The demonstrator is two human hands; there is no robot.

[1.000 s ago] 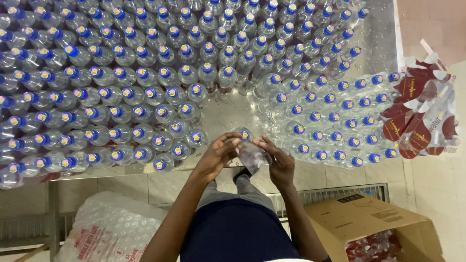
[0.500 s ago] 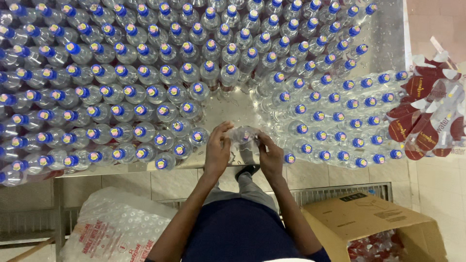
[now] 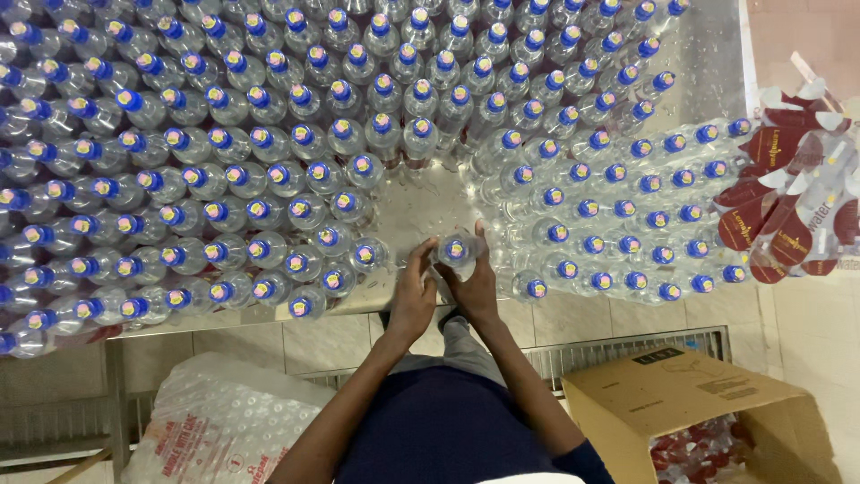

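Hands meet at the centre of the frame around one clear plastic bottle (image 3: 455,251) with a blue cap. The left hand (image 3: 414,300) curls its fingers against the bottle's left side; the right hand (image 3: 475,287) wraps it from the right. Rows of matching bottles (image 3: 224,161) cover the steel table (image 3: 421,202) across the upper frame. A cardboard box (image 3: 699,403) sits lower right, a plastic bag (image 3: 224,421) lower left.

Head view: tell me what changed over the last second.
A second ago both hands worked a clear film sleeve above the table edge. Now the left hand and right hand grip one blue-capped bottle standing on the steel table, slightly farther forward. The bottle rows, cardboard box and plastic bag stayed put.
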